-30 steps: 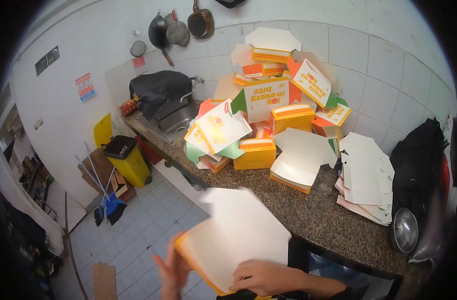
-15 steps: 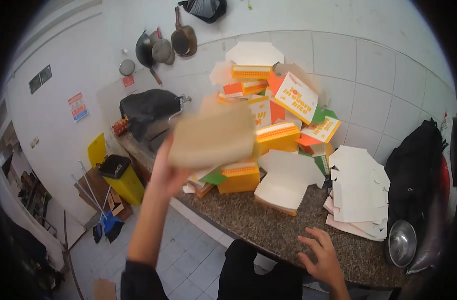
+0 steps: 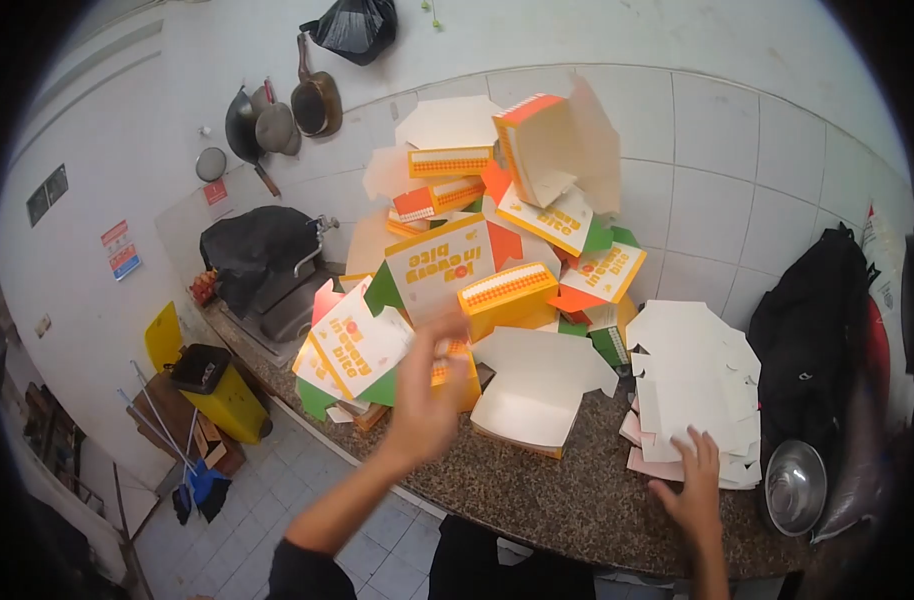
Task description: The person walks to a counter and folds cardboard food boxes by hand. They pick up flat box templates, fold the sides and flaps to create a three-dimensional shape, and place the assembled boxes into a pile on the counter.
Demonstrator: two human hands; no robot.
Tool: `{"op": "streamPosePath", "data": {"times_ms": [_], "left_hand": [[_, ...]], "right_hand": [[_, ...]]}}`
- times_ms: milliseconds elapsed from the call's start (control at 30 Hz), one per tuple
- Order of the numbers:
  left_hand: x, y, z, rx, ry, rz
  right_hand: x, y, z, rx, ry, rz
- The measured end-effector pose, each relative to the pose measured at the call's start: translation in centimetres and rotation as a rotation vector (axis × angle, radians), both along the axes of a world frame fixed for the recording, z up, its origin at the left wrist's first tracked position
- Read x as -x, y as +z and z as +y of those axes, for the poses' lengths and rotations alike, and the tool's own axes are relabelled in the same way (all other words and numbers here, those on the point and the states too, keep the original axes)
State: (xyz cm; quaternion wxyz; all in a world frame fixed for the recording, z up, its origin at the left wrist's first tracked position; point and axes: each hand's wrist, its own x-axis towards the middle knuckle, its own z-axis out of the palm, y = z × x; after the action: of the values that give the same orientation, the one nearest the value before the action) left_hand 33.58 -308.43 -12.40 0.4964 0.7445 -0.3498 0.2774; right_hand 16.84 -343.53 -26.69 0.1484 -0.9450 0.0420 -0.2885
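My left hand [image 3: 427,395], blurred by motion, is in front of the pile of boxes with its fingers stretched out and nothing in it. Behind it stands an open white-lined carton [image 3: 527,410] on the counter. My right hand [image 3: 692,490] has its fingers spread over the lower edge of a stack of flat white box blanks [image 3: 692,375]. Folded orange, green and white food boxes [image 3: 442,265] are heaped against the wall. One open box [image 3: 542,150], slightly blurred, is at the top of the heap, tilted.
A metal bowl [image 3: 795,487] and a black bag [image 3: 812,330] are at the right end of the granite counter [image 3: 597,500]. To the left are a sink [image 3: 277,330] under a black cover, a yellow bin [image 3: 222,400] and brooms [image 3: 207,480]. Pans [image 3: 315,105] hang on the wall.
The box my left hand held has left it, and an open box now shows atop the heap. My left hand has moved right and down; my right hand has reached the flat blanks.
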Motion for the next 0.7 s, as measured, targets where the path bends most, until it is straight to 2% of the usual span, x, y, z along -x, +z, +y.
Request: {"op": "streamPosePath", "data": {"times_ms": [67,133,200,267,333,367,433,467,500,567,600,633,700], "left_hand": [[5.1,-3.2,0.1,-0.072,-0.086,0.056],[7.9,-5.9,0.1,-0.133,-0.158,0.146],[10.5,-8.5,0.0,-0.142,-0.200,0.208],[12.1,-11.7,0.3,-0.194,-0.271,0.448],[13.8,-14.4,0.7,-0.217,-0.290,0.543],[14.6,-15.7,1.0,-0.229,-0.299,0.631],[15.7,-17.2,2.0,-0.197,-0.275,0.678],[16.2,-17.8,2.6,-0.180,-0.221,0.684],[16.5,-18.3,3.0,-0.158,-0.167,0.689],[16.6,-19.6,4.1,-0.109,-0.103,0.742],[17.1,-20.2,4.6,-0.083,-0.067,0.796],[17.5,-20.7,5.1,-0.075,-0.059,0.816],[17.6,-21.0,5.5,-0.090,-0.053,0.828]], "right_hand": [[-2.0,-0.5,-2.1,-0.203,0.114,-0.173],[-4.9,-0.3,-4.2,-0.608,0.101,-0.157],[-8.7,2.1,-5.1,-0.725,0.138,-0.292],[-12.6,4.7,-5.4,-0.868,0.161,-0.336],[-14.6,7.4,-4.7,-0.731,0.273,-0.117],[-15.4,6.7,-4.2,-0.729,0.280,-0.107],[-17.6,6.0,-1.1,-0.640,0.523,-0.108],[-17.1,5.2,0.2,-0.445,0.488,-0.192],[-17.1,4.6,1.1,-0.439,0.520,-0.179],[-16.9,3.4,2.3,-0.753,0.426,-0.096],[-16.0,4.0,2.7,-0.806,0.458,-0.116],[-15.1,4.1,2.8,-0.808,0.460,-0.092],[-13.1,5.1,2.5,-0.710,0.374,-0.230]]}}
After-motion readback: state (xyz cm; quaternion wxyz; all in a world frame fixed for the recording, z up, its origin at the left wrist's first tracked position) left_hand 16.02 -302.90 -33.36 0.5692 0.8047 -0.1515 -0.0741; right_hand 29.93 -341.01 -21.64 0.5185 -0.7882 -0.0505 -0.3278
